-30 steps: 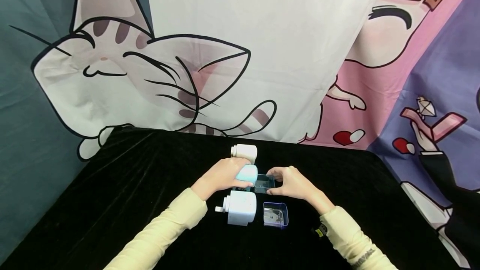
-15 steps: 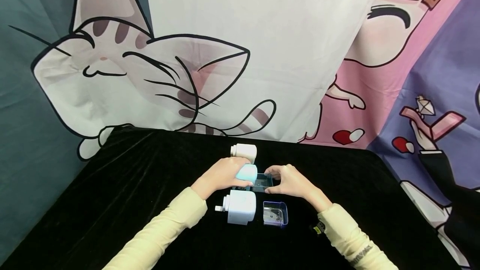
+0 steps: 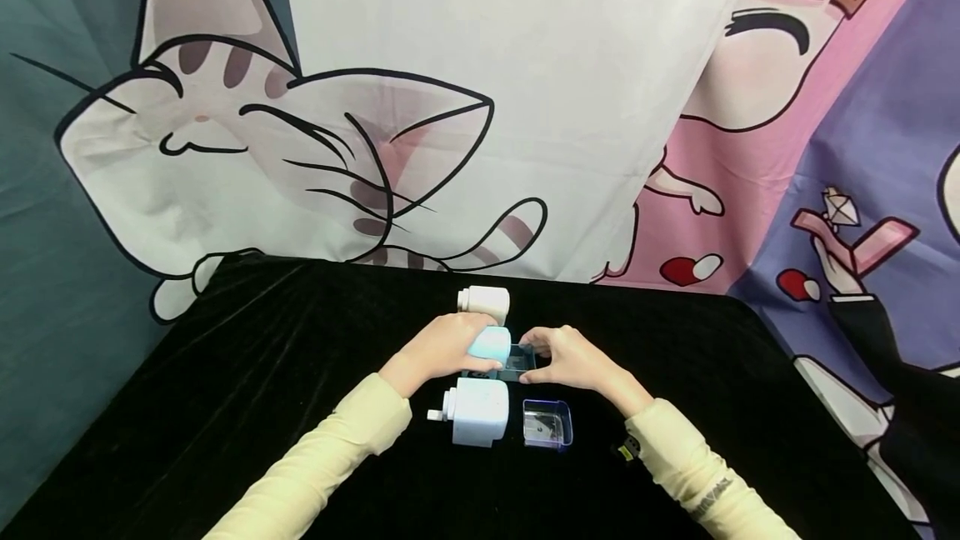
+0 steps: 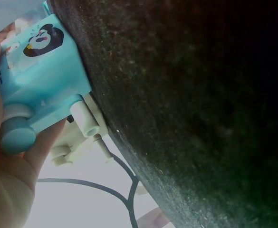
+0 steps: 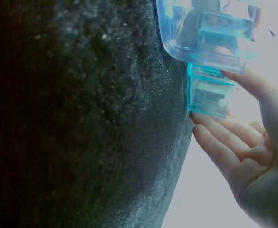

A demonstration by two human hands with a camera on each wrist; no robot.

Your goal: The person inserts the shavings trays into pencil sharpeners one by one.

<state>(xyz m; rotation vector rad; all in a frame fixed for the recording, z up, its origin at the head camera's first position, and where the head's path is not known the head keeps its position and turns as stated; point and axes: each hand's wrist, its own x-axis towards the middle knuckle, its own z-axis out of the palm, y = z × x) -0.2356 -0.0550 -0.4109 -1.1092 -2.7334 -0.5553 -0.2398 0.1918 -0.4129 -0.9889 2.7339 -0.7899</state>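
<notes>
My left hand (image 3: 442, 347) grips a turquoise hand-crank pencil sharpener (image 3: 491, 343) lying on its side, fingers over the far side and thumb on the near side. The left wrist view shows its penguin picture and crank knob (image 4: 18, 137). At its right end is a clear teal shavings drawer (image 3: 517, 363), overlapping the body's end in the head view. My right hand (image 3: 573, 361) holds this drawer from the right, thumb at the near wall, fingers at the far one. In the right wrist view the teal drawer (image 5: 207, 97) is partly behind a clear bluish drawer (image 5: 200, 54).
A pale blue sharpener (image 3: 480, 411) lies nearer me, crank to the left, beside a clear purple-rimmed drawer (image 3: 546, 442). Beyond my left hand lies a cream sharpener (image 3: 486, 302). Black cloth (image 3: 300, 440) covers the table; a printed curtain (image 3: 600, 107) hangs behind.
My right hand has moved slightly left with the teal drawer, bringing it further into the turquoise sharpener's end. My left hand keeps its grip; the whole head view has shifted a little.
</notes>
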